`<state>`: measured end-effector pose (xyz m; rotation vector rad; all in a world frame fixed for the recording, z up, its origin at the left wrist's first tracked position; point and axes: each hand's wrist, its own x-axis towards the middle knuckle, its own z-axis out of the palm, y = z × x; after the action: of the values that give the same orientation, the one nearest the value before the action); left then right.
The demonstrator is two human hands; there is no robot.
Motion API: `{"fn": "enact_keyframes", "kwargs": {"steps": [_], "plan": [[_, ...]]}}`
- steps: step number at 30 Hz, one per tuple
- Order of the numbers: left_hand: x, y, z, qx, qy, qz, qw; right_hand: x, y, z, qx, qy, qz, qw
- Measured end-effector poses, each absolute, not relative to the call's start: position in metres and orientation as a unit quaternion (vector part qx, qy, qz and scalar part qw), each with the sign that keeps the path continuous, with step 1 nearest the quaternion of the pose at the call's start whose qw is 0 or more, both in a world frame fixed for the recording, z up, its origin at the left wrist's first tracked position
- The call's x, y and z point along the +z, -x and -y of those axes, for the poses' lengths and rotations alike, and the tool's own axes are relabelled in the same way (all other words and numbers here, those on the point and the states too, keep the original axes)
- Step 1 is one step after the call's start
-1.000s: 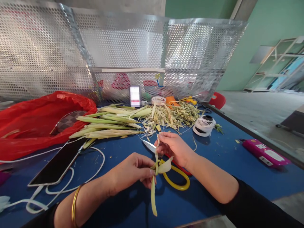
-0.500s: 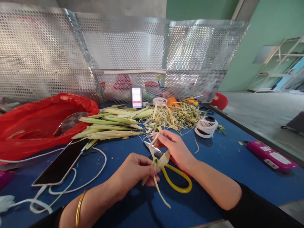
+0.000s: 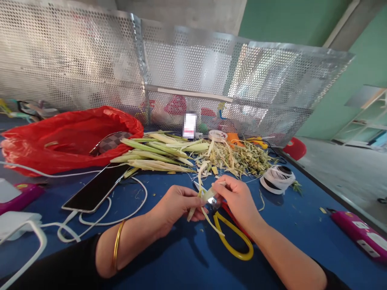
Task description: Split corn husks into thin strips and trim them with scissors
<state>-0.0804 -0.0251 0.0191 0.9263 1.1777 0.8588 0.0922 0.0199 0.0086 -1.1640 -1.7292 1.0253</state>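
Note:
My left hand (image 3: 184, 202) is closed in a pinch on a knotted piece of pale corn husk (image 3: 208, 195). Thin strips of it hang down past the fingers and stick up above them. With thumb and fingertips, my right hand (image 3: 236, 195) grips the wider, flat end of the same husk. Below the hands lie scissors (image 3: 232, 237) with a yellow and a red handle, partly hidden by my right hand; their blades point away to the left. Beyond the hands, long green-white corn husks (image 3: 160, 153) lie in a heap beside a pile of shredded plant scraps (image 3: 242, 159).
A red plastic bag (image 3: 69, 149) stands at the left, near a phone (image 3: 93, 191) with a white cable. White string on a spool (image 3: 277, 178) and a purple device (image 3: 359, 231) are at the right. Perforated metal panels (image 3: 187, 64) rise behind the blue table (image 3: 163, 266).
My right hand has shifted its hold from an upright thin strip to the flat end of the husk. The left hand keeps its pinch. The view has turned left and tilted.

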Motion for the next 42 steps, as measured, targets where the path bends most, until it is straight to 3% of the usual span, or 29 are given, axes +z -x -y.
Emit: {"fn": "enact_keyframes", "kwargs": {"steps": [5, 8, 11, 13, 21, 34, 39, 42], "plan": [[0.017, 0.081, 0.025, 0.412, -0.370, -0.525, 0.646, 0.020, -0.096, -0.003, 0.033, 0.339, 0.808, 0.480], [0.014, 0.079, 0.025, 0.436, -0.362, -0.521, 0.638, 0.022, -0.090, 0.010, -0.085, 0.206, 0.895, 0.386], [0.012, 0.077, 0.025, 0.445, -0.364, -0.519, 0.632, 0.012, -0.079, 0.015, -0.176, 0.160, 0.937, 0.256], [0.013, 0.077, 0.026, 0.441, -0.365, -0.524, 0.630, 0.006, -0.075, 0.015, -0.217, 0.145, 0.941, 0.218], [0.015, 0.077, 0.027, 0.442, -0.374, -0.515, 0.633, 0.004, -0.080, 0.020, -0.180, 0.120, 0.934, 0.284], [0.018, 0.081, 0.022, 0.465, -0.345, -0.526, 0.623, 0.010, -0.080, 0.028, -0.120, 0.035, 0.947, 0.297], [0.024, 0.084, 0.020, 0.480, -0.357, -0.529, 0.602, 0.016, -0.080, 0.016, -0.111, 0.236, 0.895, 0.361], [0.025, 0.086, 0.020, 0.469, -0.360, -0.530, 0.608, 0.016, -0.084, 0.006, -0.103, 0.317, 0.884, 0.328]]}}
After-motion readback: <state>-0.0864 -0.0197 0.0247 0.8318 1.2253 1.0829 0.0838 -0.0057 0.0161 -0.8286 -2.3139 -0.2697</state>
